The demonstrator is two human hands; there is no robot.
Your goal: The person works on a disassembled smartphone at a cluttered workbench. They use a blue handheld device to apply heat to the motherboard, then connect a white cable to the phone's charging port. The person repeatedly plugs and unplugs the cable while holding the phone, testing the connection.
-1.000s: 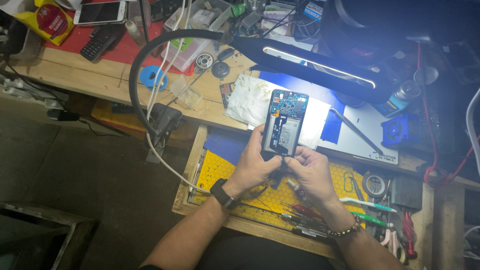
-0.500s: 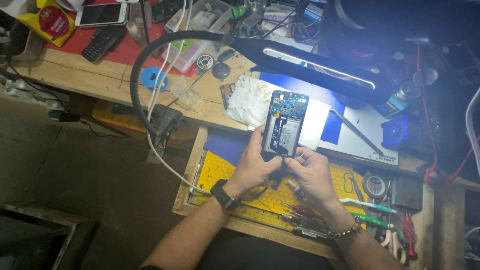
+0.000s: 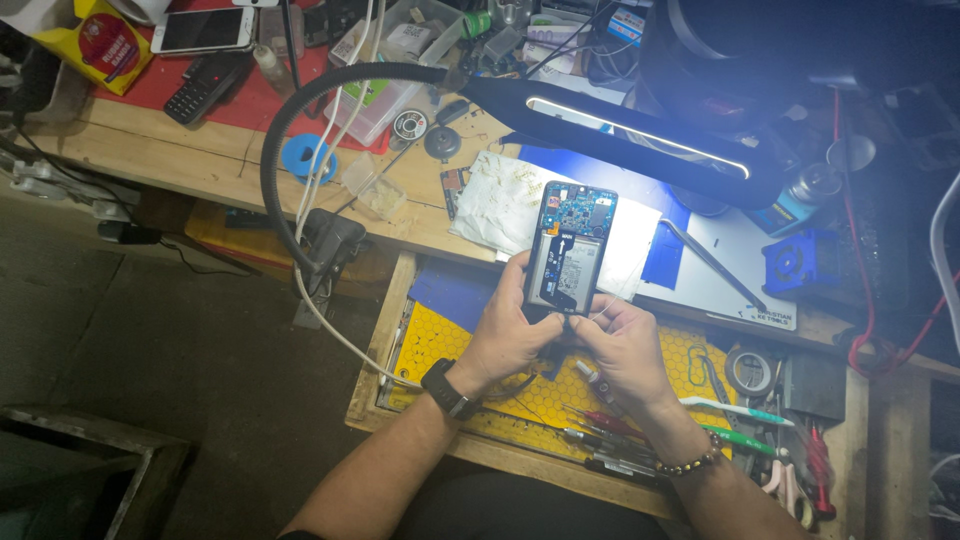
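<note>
Head view: both hands hold an opened phone upright over a yellow mat.

Nearest, left hand (image 3: 510, 330), black watch on wrist, fingers curled around phone (image 3: 568, 250) lower left edge; right hand (image 3: 622, 345), beaded bracelet on wrist, fingers bent, pinching phone's bottom end. Phone: back cover off, flat rectangle, blue circuit board on top, grey battery below, held above mat, near bench edge. Mat (image 3: 440, 335): yellow, honeycomb-textured, lying in a wooden tray, with red and green thin tools (image 3: 600, 425) on it. Behind phone, crumpled white cloth (image 3: 500, 200) on wooden bench (image 3: 200, 160). Further back, black lamp (image 3: 640, 135), long glowing strip, ribbed flexible neck. Far left, white smartphone (image 3: 205, 28) on red pad.
</note>
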